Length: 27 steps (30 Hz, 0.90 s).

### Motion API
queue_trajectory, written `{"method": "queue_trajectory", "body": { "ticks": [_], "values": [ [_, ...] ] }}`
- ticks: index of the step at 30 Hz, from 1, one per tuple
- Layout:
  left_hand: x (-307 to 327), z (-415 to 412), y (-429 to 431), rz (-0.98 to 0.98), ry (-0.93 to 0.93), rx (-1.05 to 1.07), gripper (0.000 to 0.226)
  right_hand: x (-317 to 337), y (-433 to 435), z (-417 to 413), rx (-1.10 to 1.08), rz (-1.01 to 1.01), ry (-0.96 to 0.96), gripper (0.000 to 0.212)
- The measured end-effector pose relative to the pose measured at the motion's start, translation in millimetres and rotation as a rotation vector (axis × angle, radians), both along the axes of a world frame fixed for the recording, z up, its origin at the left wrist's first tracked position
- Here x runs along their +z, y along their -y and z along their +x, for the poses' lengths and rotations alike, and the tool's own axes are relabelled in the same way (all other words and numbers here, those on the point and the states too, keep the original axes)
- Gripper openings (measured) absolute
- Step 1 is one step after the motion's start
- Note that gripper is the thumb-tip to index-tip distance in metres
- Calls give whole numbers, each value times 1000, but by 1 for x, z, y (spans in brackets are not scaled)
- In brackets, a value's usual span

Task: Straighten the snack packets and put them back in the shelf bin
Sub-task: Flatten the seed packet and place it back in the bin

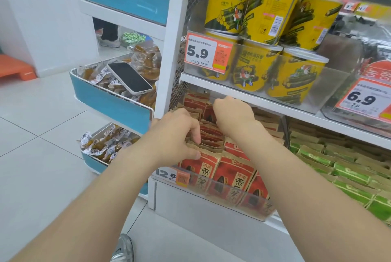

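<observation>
Shelf bin [222, 193], clear-walled, lower centre of frame, is holding snack packets [232, 168] standing upright in rows. Red faces are pointing forward; kraft tops are crowding unevenly mid-bin. Judging the packets light, soft-sided and crinkly, with contents shifting inside; best taken by the flat sealed top edge.

Left hand [175, 134] is pinching several kraft tops between thumb and fingers. Right hand [232, 111] is reaching further back, fingers curling over the rear rows. Cannot tell its grip: fingertips hidden.

The compartment to the right is carrying green packets [349, 175].

Bare left hand [175, 132], bare right hand [232, 111], bare forearms [101, 198], silver-grey sneaker [123, 249]
</observation>
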<state>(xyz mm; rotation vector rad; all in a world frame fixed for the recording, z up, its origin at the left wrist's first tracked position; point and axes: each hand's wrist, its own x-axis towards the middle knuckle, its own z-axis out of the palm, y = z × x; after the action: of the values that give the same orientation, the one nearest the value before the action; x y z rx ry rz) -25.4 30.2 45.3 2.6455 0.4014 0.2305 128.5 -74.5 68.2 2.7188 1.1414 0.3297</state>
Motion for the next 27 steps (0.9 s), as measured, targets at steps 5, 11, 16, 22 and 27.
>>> {"method": "queue_trajectory", "body": {
  "ticks": [5,11,16,22,27],
  "values": [
    [0,3,-3,14,-9,-13,29,-10,-20,-19,-14,-99,43,29],
    [-1,3,-5,6,14,-15,28,-11,-16,22,-76,-75,-382,27],
    [0,4,-5,1,2,-9,28,-18,-9,46,-22,-28,-477,59],
    [1,1,0,17,-5,-2,27,-24,3,62,44,-29,-386,69],
    [2,1,2,78,-11,6,31,-25,-7,57,49,-64,-233,32]
  ]
}}
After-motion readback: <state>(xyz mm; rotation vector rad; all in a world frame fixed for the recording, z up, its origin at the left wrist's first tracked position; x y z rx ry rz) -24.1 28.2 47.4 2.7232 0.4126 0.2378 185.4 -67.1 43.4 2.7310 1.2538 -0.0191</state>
